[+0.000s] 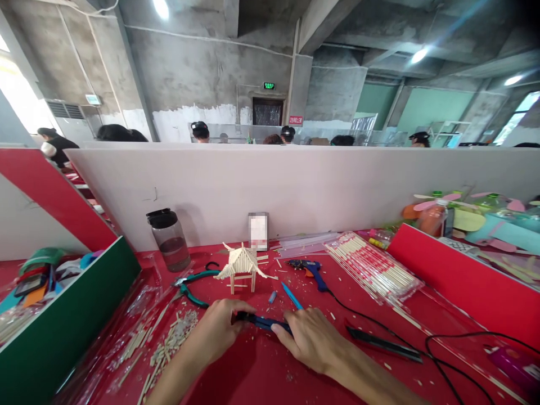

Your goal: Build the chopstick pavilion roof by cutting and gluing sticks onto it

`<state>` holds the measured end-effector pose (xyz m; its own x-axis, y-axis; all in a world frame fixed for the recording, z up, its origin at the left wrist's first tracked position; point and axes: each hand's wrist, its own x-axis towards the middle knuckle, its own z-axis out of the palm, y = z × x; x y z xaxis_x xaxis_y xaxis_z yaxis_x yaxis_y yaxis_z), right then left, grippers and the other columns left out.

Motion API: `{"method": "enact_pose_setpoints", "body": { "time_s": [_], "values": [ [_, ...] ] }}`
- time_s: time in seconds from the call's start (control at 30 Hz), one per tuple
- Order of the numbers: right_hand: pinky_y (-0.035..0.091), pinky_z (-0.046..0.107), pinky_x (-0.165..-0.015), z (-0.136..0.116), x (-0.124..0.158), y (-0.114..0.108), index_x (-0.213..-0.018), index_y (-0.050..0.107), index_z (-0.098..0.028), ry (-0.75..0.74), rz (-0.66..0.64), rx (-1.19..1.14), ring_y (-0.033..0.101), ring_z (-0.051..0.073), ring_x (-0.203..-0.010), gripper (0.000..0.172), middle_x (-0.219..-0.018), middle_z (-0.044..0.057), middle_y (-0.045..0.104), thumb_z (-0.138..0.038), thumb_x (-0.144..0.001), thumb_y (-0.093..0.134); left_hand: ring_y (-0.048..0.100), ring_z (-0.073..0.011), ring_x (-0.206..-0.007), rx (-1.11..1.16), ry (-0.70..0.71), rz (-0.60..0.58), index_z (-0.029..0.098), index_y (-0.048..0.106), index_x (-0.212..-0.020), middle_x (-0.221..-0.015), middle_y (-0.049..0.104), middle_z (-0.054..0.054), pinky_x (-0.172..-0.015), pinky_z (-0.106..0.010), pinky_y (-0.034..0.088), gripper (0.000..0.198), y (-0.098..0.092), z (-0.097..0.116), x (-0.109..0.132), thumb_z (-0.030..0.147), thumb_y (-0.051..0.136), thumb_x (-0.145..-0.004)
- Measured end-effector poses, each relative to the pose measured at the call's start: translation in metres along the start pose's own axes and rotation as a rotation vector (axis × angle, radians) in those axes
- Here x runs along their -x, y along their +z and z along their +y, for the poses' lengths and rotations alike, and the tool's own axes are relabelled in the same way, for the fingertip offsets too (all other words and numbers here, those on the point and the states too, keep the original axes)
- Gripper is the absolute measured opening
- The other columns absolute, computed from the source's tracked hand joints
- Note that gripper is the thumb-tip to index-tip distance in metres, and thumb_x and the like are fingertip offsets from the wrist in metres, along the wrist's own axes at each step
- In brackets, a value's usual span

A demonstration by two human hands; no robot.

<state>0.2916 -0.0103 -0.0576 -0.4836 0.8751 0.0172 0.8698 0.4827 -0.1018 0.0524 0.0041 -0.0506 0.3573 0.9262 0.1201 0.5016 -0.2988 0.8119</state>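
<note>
Low over the red tabletop, my right hand (pixel 314 337) is closed around the blue end of a dark blue and black hand tool (pixel 264 322). The fingers of my left hand (pixel 219 323) close on its black end, whose exact kind is partly hidden by my hands. Just beyond stands a small pavilion model (pixel 242 264) built of pale wooden sticks. A blue pen (pixel 291 295) lies by my right fingers, near a short blue-grey piece (pixel 273 296). Green-handled pliers (pixel 194 287) lie open behind my left hand.
A blue glue gun (pixel 306 270) trails its cord to the right. Packed wooden sticks (pixel 371 264) and a black utility knife (pixel 383 343) lie rightward. Stick scraps (pixel 172 337) are strewn left, near a water bottle (pixel 169 242). Green (pixel 71 304) and red (pixel 468 281) boards flank the workspace.
</note>
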Motion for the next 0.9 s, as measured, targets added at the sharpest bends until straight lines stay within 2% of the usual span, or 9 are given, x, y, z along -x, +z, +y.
{"method": "enact_pose_setpoints", "body": {
  "time_s": [0.13,0.23,0.33,0.5,0.7,0.83,0.9],
  "values": [
    [0.044,0.033,-0.068,-0.002,-0.001,0.006,-0.094,0.076,-0.013,0.005,0.005,-0.010,0.075,0.031,-0.079,0.059,-0.087,0.017,0.078,-0.049,-0.106,0.031,0.074,-0.0276,-0.079,0.009,-0.039,0.031,0.027,0.085,-0.088,-0.086,0.083,-0.003,-0.072,-0.027,0.051,0.038,-0.001,0.000,0.000,0.006,0.061,-0.068],
    [0.044,0.033,-0.069,-0.003,-0.001,0.009,-0.091,0.076,-0.013,0.020,0.001,-0.015,0.075,0.031,-0.079,0.059,-0.086,0.017,0.078,-0.049,-0.106,0.032,0.074,-0.0273,-0.079,-0.023,-0.063,-0.002,0.027,0.085,-0.087,-0.085,0.083,-0.003,-0.072,-0.027,0.050,0.035,0.000,-0.001,0.000,0.008,0.061,-0.070],
    [0.045,0.033,-0.070,-0.003,-0.002,0.010,-0.091,0.076,-0.013,0.026,-0.028,-0.012,0.074,0.030,-0.078,0.061,-0.085,0.017,0.078,-0.051,-0.106,0.031,0.074,-0.0272,-0.081,-0.050,-0.073,-0.038,0.028,0.085,-0.089,-0.088,0.083,-0.003,-0.073,-0.027,0.050,0.035,0.003,-0.009,-0.001,0.009,0.060,-0.073],
    [0.046,0.034,-0.071,-0.005,-0.005,0.009,-0.091,0.077,-0.012,0.044,-0.065,-0.018,0.074,0.030,-0.078,0.064,-0.085,0.018,0.078,-0.052,-0.106,0.029,0.075,-0.0303,-0.086,0.004,-0.084,-0.007,0.028,0.086,-0.092,-0.093,0.084,-0.006,-0.078,-0.030,0.053,0.035,0.007,-0.026,-0.004,0.010,0.064,-0.070],
    [0.048,0.037,-0.072,-0.009,-0.010,0.009,-0.091,0.077,-0.011,0.057,-0.099,-0.047,0.074,0.034,-0.082,0.063,-0.086,0.020,0.077,-0.051,-0.105,0.031,0.075,-0.0341,-0.091,0.059,-0.162,0.006,0.025,0.086,-0.090,-0.095,0.084,-0.009,-0.084,-0.034,0.055,0.032,0.006,-0.029,-0.003,0.013,0.066,-0.067],
    [0.048,0.038,-0.074,-0.009,-0.012,0.023,-0.094,0.077,-0.011,0.073,-0.114,-0.071,0.073,0.034,-0.083,0.057,-0.088,0.020,0.077,-0.049,-0.105,0.035,0.076,-0.0338,-0.090,0.032,-0.187,0.014,0.026,0.086,-0.090,-0.095,0.084,-0.009,-0.083,-0.034,0.056,0.033,0.009,-0.040,-0.001,0.013,0.066,-0.067],
    [0.048,0.037,-0.077,-0.006,-0.011,0.037,-0.094,0.076,-0.013,0.093,-0.063,-0.082,0.073,0.033,-0.085,0.053,-0.089,0.017,0.077,-0.049,-0.104,0.038,0.076,-0.0336,-0.090,0.018,-0.185,0.033,0.026,0.086,-0.091,-0.095,0.084,-0.008,-0.083,-0.033,0.056,0.034,0.011,-0.046,-0.001,0.013,0.067,-0.067]
  ]
}}
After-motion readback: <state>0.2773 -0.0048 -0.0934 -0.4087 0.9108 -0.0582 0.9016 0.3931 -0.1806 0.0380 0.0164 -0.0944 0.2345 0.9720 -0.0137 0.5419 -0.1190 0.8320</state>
